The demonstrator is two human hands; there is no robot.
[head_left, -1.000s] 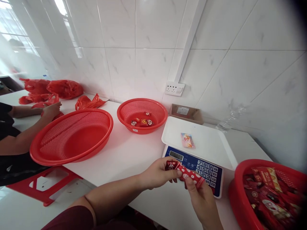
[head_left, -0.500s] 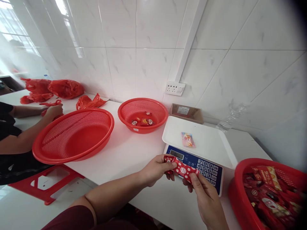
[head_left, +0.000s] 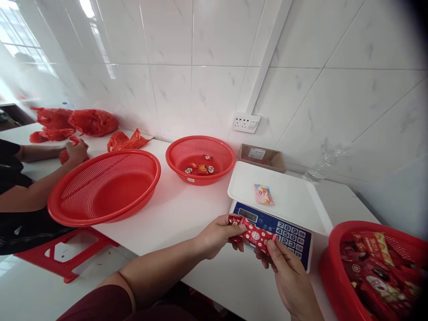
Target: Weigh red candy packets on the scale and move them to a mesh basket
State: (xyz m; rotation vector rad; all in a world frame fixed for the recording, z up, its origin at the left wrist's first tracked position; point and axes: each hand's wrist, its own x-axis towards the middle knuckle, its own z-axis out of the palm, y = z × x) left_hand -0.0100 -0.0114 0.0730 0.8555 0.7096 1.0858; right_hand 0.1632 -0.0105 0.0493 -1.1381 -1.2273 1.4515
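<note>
Both my hands pinch small red snack packets in front of a digital scale [head_left: 277, 229]. My left hand [head_left: 217, 236] is closed on a dark red packet [head_left: 235, 220] and on the near end of a red packet with white dots [head_left: 256, 235]. My right hand [head_left: 284, 267] grips the other end of the dotted packet between thumb and fingers. A pink and blue packet [head_left: 264, 195] lies on the scale's white tray [head_left: 297, 203]. The digits on the scale's display cannot be read.
A red basket [head_left: 337, 267] full of packets stands at the right. Another red basket [head_left: 200, 145] at the back holds several packets; a large one [head_left: 110, 187] is at left. A cardboard box [head_left: 276, 160] sits by the wall. At far left a co-worker's hands handle red plastic bags [head_left: 93, 122].
My hands hold the same packets almost unmoved. The view has shifted very slightly. The co-worker's hand at the left has moved a little with the red bag.
</note>
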